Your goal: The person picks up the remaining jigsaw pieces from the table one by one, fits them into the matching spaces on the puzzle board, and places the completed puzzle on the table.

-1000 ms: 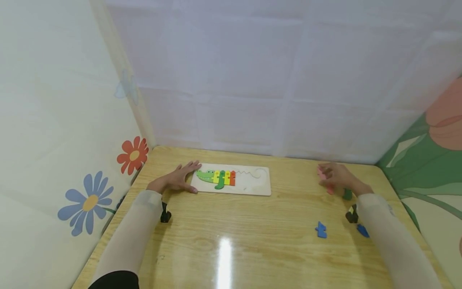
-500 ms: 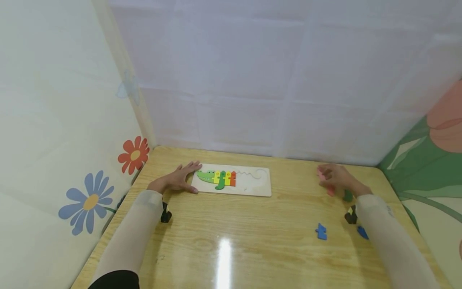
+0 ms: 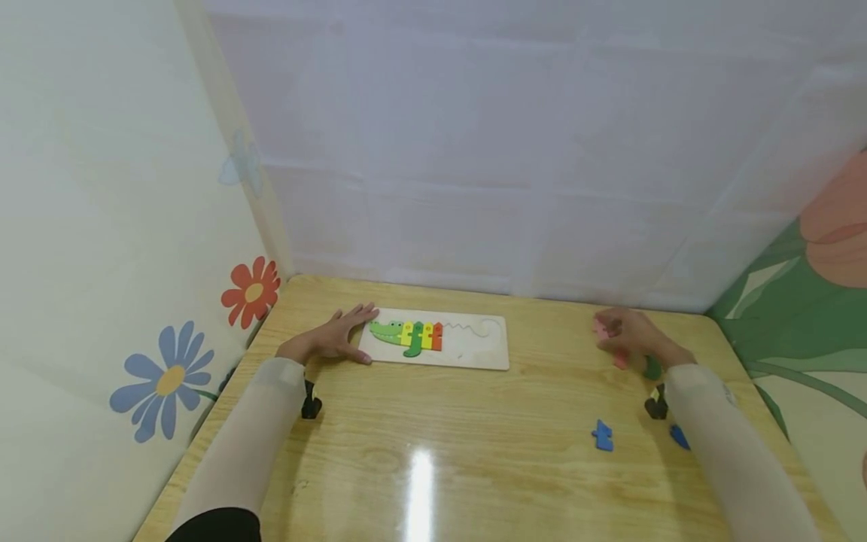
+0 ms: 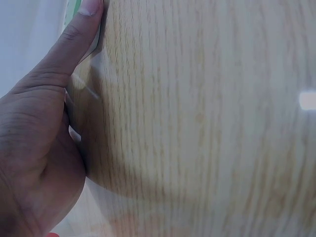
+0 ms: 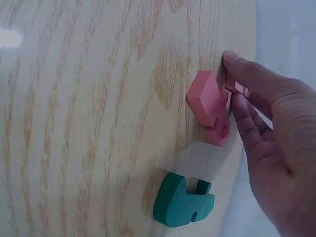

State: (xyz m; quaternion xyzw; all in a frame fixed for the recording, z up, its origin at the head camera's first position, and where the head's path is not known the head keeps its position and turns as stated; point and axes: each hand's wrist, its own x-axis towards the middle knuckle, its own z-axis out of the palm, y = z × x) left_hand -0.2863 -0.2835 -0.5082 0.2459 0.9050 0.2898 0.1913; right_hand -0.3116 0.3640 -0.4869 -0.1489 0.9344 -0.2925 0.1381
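A pale wooden puzzle board [image 3: 482, 350] lies toward the back of the table, with a crocodile's green head [image 3: 386, 331] and yellow, green and orange body pieces set in its left part. My left hand [image 3: 330, 336] spreads over the board's left end, thumb at the near corner and fingers at the far one. At the right, thumb and fingertips of my right hand [image 5: 276, 113] pinch a pink puzzle piece [image 5: 236, 86], partly hidden by the fingers. Beside it lies another pink puzzle piece [image 5: 205, 98], and nearer the wrist a dark green piece [image 5: 182, 200].
Nearer the front right are a blue puzzle piece [image 3: 603, 436] and a second blue piece [image 3: 679, 436], partly covered by the right sleeve. White cloth [image 3: 433, 150] rises behind the wooden table [image 3: 406, 414], and flower-printed sheets stand at both sides.
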